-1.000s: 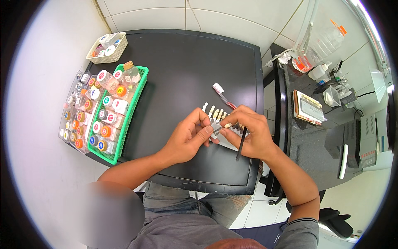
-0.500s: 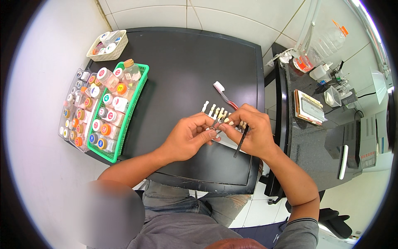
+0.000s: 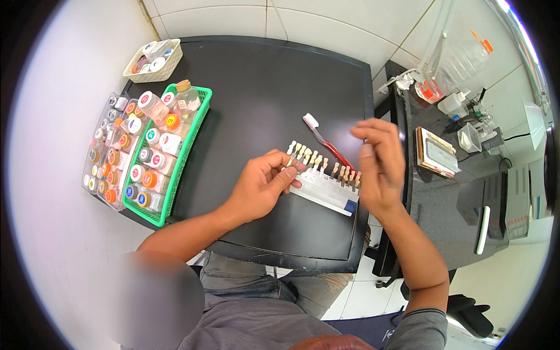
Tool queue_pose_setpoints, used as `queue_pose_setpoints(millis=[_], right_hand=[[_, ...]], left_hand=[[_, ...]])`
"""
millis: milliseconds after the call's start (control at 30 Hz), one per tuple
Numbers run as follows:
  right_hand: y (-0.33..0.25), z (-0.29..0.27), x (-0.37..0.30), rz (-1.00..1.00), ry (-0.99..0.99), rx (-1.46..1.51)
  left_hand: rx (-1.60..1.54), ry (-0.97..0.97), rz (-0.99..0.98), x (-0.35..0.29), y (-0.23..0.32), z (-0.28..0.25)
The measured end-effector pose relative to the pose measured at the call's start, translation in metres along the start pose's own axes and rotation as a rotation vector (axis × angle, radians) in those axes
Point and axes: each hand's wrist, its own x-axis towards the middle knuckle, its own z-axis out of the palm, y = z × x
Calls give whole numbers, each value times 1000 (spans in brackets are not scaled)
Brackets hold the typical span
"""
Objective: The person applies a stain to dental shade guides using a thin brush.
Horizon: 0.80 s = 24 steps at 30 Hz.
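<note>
Tab holder [image 3: 322, 193] was smooth, satin-finished; beyond it, toothbrush [image 3: 332, 149] was glossy plastic; left of it, green basket [image 3: 189, 146] was openwork plastic.

In front of me: 1 silver shade guide [image 3: 322, 193], long bar slanting far-left to near-right, blue patch [image 3: 350, 206] at right end. Cream-to-brownish tooth tabs [image 3: 315, 158], 1 row, sticking out along far edge.

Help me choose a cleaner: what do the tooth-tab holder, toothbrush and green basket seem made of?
Tooth-tab holder: smooth, pale grey, satin; plastic or metal, I can't tell which. Toothbrush: likely plastic, judging by the glossy red handle; the pale bristles may be nylon. Green basket: probably moulded plastic, given its even colour and perforated walls.
</note>
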Motion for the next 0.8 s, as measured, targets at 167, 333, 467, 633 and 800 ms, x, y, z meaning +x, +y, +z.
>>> queue_pose_setpoints(millis=[167,333,467,633,800], right_hand=[[5,-14,2,-178,114,-81],[10,-22,-15,24,-35,70],[-8,5,-11,106,21,268],[-11,2,-14,7,-51,150],[-20,4,-8,-15,-158,35]], left_hand=[[-17,46,-4,1,2,2],[22,45,-10,3,2,2],[42,56,-22,3,0,-1],[52,34,-36,3,2,0],[61,16,-30,3,-2,0]])
